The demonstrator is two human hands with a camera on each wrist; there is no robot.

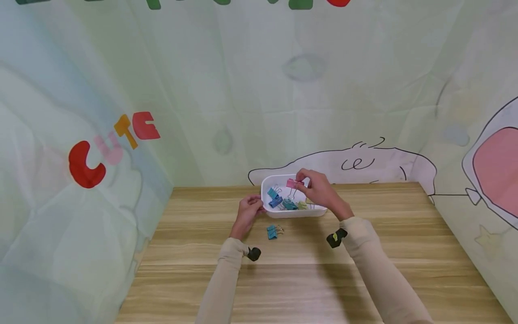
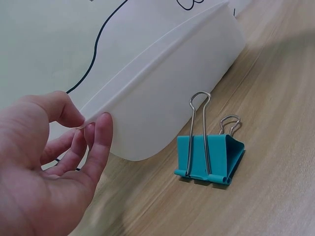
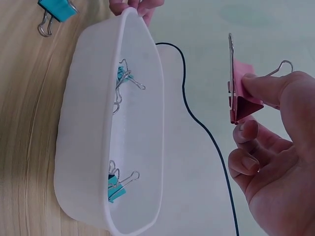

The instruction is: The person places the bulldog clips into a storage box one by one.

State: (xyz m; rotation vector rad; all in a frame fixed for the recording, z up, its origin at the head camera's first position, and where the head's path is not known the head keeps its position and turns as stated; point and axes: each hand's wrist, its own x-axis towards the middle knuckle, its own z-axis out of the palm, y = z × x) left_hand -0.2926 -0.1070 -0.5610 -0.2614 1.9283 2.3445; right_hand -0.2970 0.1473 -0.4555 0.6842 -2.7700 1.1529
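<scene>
My right hand (image 1: pixel 321 191) pinches a pink binder clip (image 3: pixel 244 91) between thumb and fingers, above the white tray (image 1: pixel 295 214). In the right wrist view the clip's wire handles stick out from its body. My left hand (image 1: pixel 248 212) grips the tray's left end, thumb and fingertips at the rim, as the left wrist view shows. Inside the tray lie several binder clips, among them a blue one (image 1: pixel 275 201), a teal one (image 1: pixel 289 204) and a yellow-green one (image 1: pixel 301 205). Just in front of the tray, a teal binder clip (image 2: pixel 204 155) sits on the table.
The wooden table (image 1: pixel 283 288) runs back to a printed cloth backdrop (image 1: pixel 226 112), close behind the tray. More of this cloth hangs at the left and right sides. A dark wrist camera (image 1: pixel 254 254) is on the left sleeve, another camera (image 1: pixel 335 239) on the right.
</scene>
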